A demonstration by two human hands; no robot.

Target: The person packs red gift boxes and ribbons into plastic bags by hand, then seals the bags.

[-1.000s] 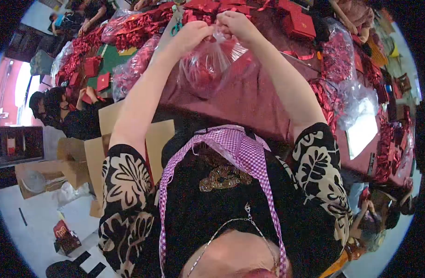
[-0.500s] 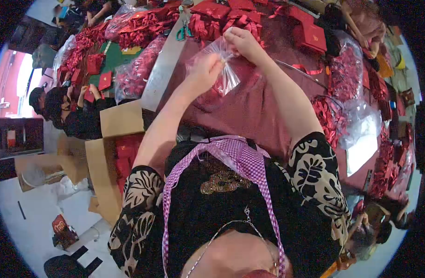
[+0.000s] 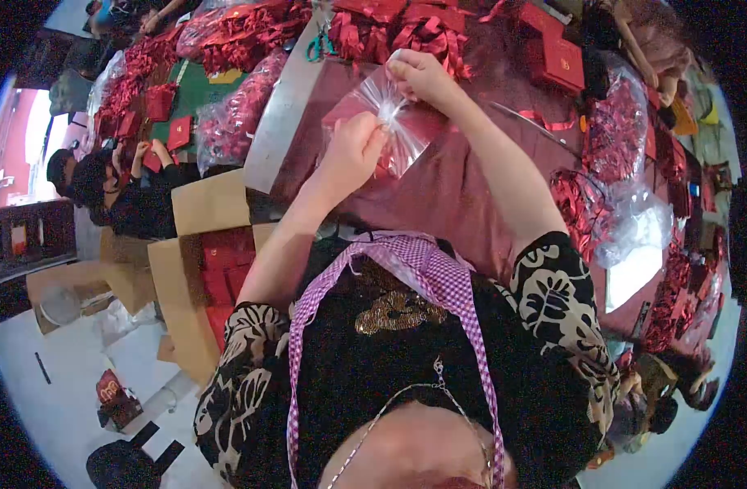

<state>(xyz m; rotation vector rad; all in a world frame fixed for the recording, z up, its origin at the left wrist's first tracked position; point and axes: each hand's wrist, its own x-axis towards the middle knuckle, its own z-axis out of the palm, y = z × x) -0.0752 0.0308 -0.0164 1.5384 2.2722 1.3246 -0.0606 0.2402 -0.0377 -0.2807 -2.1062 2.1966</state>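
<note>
From the wearer's head, we look forward and down through one wide view. The black top (image 3: 381,367) sits closest; the red-covered table (image 3: 491,183) spreads beyond.

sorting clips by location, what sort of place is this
Probably a small packing workshop: an open cardboard box holds red items, stuffed clear bags line the table, and the left hand and right hand grip a clear plastic bag.
</note>
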